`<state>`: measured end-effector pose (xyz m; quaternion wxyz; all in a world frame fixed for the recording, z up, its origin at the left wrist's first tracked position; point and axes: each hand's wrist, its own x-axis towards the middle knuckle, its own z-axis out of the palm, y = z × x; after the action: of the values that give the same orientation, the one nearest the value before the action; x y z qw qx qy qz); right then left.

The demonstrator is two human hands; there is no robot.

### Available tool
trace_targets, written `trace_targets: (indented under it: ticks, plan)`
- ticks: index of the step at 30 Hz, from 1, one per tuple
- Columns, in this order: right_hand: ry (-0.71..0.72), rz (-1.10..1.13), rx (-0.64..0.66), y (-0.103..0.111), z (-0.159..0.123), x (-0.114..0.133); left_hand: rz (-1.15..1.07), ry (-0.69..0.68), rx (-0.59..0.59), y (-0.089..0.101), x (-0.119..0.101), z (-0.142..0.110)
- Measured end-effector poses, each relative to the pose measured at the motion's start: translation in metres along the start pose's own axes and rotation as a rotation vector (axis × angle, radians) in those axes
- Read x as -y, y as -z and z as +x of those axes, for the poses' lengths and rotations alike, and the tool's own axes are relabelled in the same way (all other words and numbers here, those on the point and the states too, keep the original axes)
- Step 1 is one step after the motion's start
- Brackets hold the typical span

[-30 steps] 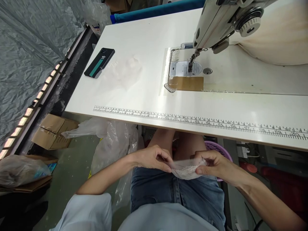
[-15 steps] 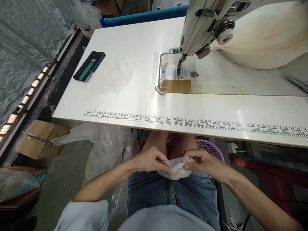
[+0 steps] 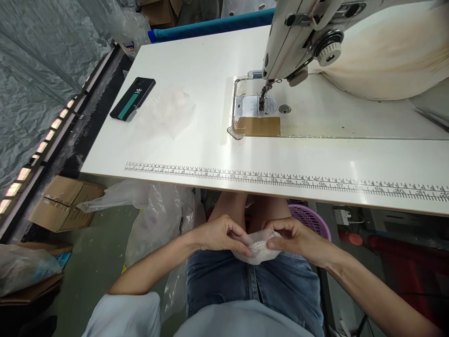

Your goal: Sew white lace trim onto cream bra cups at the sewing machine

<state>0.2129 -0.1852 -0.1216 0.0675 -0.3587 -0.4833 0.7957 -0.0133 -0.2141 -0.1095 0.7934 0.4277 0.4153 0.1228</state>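
Over my lap, just below the table's front edge, I hold a small translucent white piece of material (image 3: 257, 256) with a rough, beaded-looking white strip across its upper part. I cannot make out exactly what kind of item it is. My left hand (image 3: 233, 238) pinches its left side between thumb and fingers. On the other side, my right hand (image 3: 286, 236) grips the right edge, its thumb lying over the white strip. The fingertips behind the piece are hidden.
A sewing machine (image 3: 286, 51) stands on the white table (image 3: 196, 150), which has a printed ruler along its front. A phone (image 3: 133, 99) and sheer white fabric (image 3: 168, 114) lie at left. A purple basket (image 3: 312, 220), plastic bags (image 3: 154, 229) and a cardboard box (image 3: 66, 203) sit below.
The whole view has shifted slightly, with things appearing a little further right. Both hands keep hold of the translucent piece, whose beaded strip shows slightly differently.
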Motion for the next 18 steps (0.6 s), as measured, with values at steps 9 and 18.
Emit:
trace_targets:
  ticks: [9, 18]
  plan:
    - [-0.028, -0.008, 0.024, 0.009, 0.002, -0.01, -0.04, 0.035, 0.043, 0.006, 0.008, -0.002]
    - [-0.016, 0.054, 0.031, 0.012, 0.003, -0.015, -0.104, 0.067, 0.122, 0.011, 0.017, -0.002]
